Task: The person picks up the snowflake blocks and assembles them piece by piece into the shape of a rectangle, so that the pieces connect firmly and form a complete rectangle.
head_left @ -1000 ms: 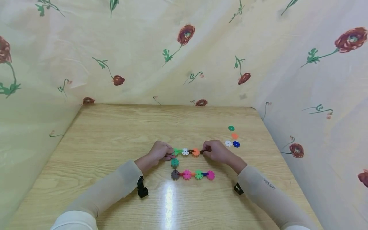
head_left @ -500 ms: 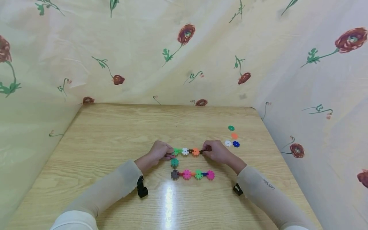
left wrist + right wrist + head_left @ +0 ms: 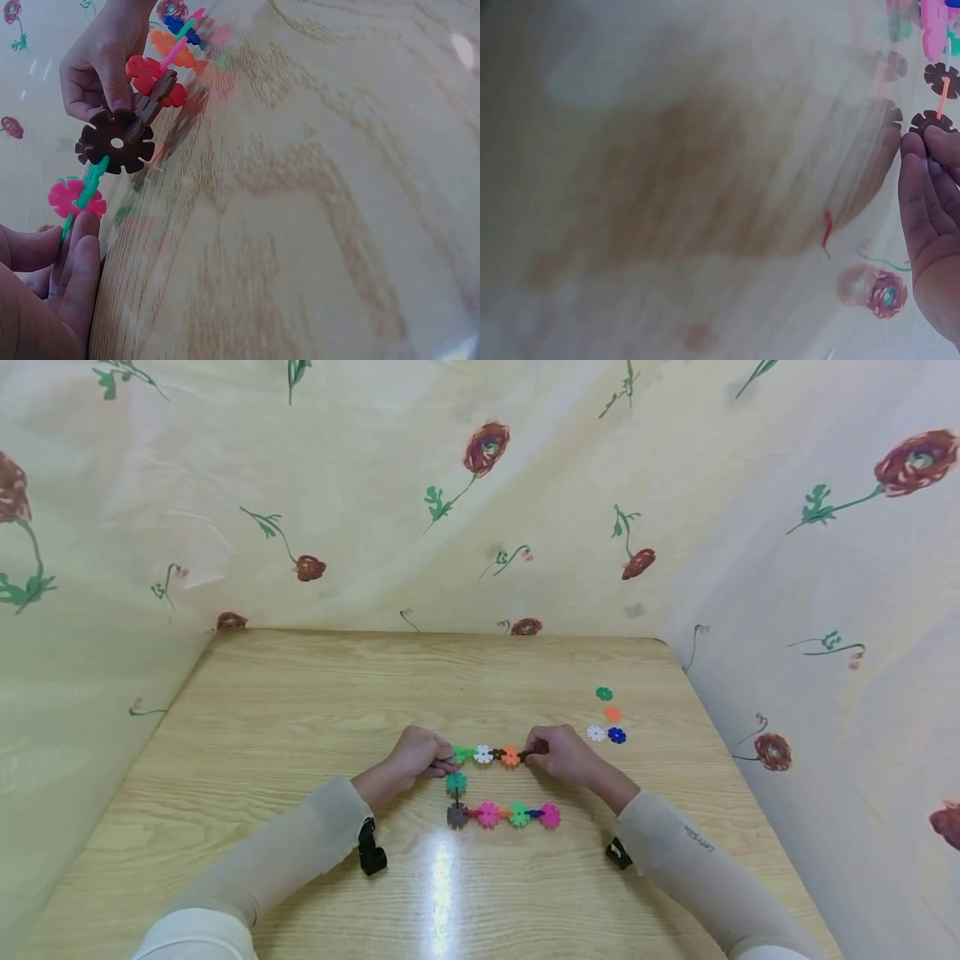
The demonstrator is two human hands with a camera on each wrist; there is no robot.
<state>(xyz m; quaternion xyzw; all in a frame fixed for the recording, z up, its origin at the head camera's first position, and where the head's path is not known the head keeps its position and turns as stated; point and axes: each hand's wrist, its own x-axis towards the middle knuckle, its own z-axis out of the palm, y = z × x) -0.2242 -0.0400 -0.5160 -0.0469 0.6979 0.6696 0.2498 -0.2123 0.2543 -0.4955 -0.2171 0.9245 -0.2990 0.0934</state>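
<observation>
Flower-shaped interlocking discs are joined on edge into a bracket-like chain (image 3: 487, 815) on the table. Its upper row runs from a light green disc (image 3: 461, 755) through a white disc (image 3: 483, 755) and an orange disc (image 3: 511, 756) to a dark brown disc (image 3: 928, 122). At the upper left corner my left hand (image 3: 416, 754) pinches the light green disc between thumb and fingers. My right hand (image 3: 562, 754) pinches the dark brown disc at the row's right end, thumb on top in the right wrist view. Fingers partly cover both held discs.
Loose discs lie flat beyond my right hand: a green disc (image 3: 603, 693), an orange disc (image 3: 612, 714), a white disc (image 3: 596, 733) and a blue disc (image 3: 617, 735). Flowered cloth (image 3: 375, 527) surrounds the wooden table (image 3: 300, 693) at the back and sides.
My right hand has shifted very slightly to the left with the brown disc. My left hand and the loose discs stay in place.
</observation>
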